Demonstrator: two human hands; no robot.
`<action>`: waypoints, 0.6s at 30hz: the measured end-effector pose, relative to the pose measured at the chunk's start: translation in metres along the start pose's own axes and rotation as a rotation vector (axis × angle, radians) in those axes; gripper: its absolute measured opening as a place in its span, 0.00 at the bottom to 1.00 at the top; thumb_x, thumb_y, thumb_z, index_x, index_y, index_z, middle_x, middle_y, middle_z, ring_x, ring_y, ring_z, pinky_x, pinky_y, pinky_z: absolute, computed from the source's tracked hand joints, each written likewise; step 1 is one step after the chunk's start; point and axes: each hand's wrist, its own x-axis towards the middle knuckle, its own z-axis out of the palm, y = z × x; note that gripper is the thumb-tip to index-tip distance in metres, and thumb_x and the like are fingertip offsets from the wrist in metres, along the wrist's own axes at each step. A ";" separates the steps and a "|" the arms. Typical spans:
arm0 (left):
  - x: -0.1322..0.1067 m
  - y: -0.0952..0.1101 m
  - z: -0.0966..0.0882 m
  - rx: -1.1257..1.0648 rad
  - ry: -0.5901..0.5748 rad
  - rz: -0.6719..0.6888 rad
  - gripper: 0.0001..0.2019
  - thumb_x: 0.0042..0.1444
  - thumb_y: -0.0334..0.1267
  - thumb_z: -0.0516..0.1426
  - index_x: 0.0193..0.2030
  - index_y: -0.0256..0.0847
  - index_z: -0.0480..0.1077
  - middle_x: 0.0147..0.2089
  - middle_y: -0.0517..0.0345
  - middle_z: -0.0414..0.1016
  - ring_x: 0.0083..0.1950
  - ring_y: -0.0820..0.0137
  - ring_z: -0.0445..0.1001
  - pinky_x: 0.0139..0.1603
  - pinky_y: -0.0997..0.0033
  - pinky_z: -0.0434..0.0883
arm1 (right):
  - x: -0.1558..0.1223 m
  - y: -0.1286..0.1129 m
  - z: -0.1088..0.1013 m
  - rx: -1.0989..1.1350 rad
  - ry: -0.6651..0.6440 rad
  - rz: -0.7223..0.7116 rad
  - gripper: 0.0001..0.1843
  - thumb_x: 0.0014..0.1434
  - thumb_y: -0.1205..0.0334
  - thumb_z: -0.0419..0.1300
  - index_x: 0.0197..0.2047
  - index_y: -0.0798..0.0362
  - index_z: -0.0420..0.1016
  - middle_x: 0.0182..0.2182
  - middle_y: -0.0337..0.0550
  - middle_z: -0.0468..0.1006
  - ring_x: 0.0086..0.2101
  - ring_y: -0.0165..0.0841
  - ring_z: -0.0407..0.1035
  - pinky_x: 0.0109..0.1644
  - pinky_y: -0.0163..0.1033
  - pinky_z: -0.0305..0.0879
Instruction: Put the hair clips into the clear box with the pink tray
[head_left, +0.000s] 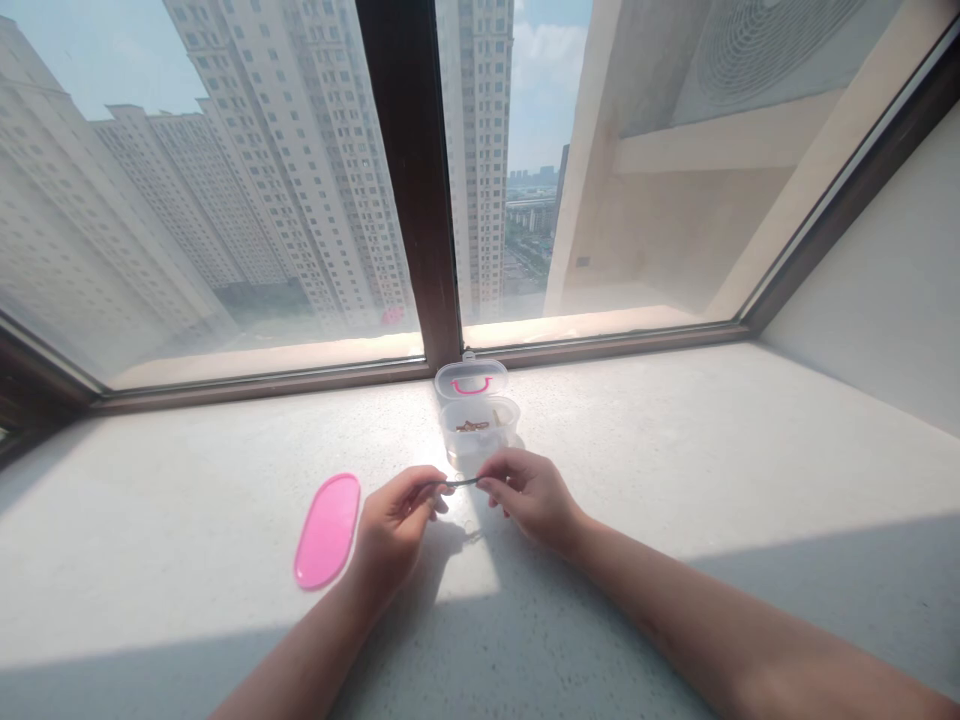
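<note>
A thin dark strip (461, 483), perhaps a band or cord, is stretched level between my two hands. My left hand (401, 510) pinches its left end, and my right hand (529, 490) grips the other end between thumb and fingers. Just beyond them stands a small clear plastic box (480, 445) with its lid (471, 380) hinged back toward the window. Inside the box lie several small brown pieces (472, 427), too small to name. The lid carries a pink curved handle (472, 387). Left of my left hand, a pink oval tray or lid (328, 530) rests flat.
Everything rests on a pale speckled windowsill (637, 430), partly in sun and partly in shadow. A dark window post (412, 180) rises behind the box, with glass panes on both sides. A white wall (870, 280) bounds the right side.
</note>
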 end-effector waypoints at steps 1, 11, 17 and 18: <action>0.000 0.001 0.001 0.015 0.006 -0.004 0.04 0.55 0.33 0.57 0.36 0.38 0.72 0.30 0.57 0.75 0.28 0.72 0.71 0.29 0.72 0.70 | 0.000 -0.003 -0.001 -0.056 0.004 -0.053 0.05 0.56 0.61 0.61 0.32 0.52 0.75 0.25 0.40 0.73 0.25 0.29 0.67 0.25 0.35 0.65; 0.005 0.004 0.003 0.044 0.297 0.076 0.11 0.56 0.37 0.55 0.47 0.42 0.65 0.46 0.54 0.70 0.41 0.69 0.70 0.44 0.64 0.70 | 0.016 -0.010 -0.025 -0.379 0.348 -0.333 0.05 0.56 0.63 0.60 0.34 0.51 0.78 0.32 0.44 0.71 0.35 0.35 0.67 0.42 0.43 0.66; 0.005 0.008 0.001 0.059 0.335 0.073 0.09 0.57 0.37 0.53 0.45 0.42 0.66 0.46 0.54 0.69 0.44 0.66 0.69 0.48 0.61 0.68 | 0.023 -0.001 -0.033 -0.585 0.471 -0.280 0.04 0.53 0.61 0.63 0.29 0.51 0.78 0.34 0.43 0.70 0.40 0.38 0.66 0.51 0.49 0.58; 0.005 0.008 0.001 0.062 0.334 0.066 0.09 0.57 0.38 0.53 0.44 0.42 0.66 0.46 0.54 0.69 0.43 0.66 0.69 0.47 0.61 0.68 | 0.023 0.000 -0.033 -0.599 0.480 -0.273 0.05 0.53 0.60 0.63 0.29 0.51 0.78 0.35 0.44 0.70 0.40 0.38 0.66 0.52 0.49 0.57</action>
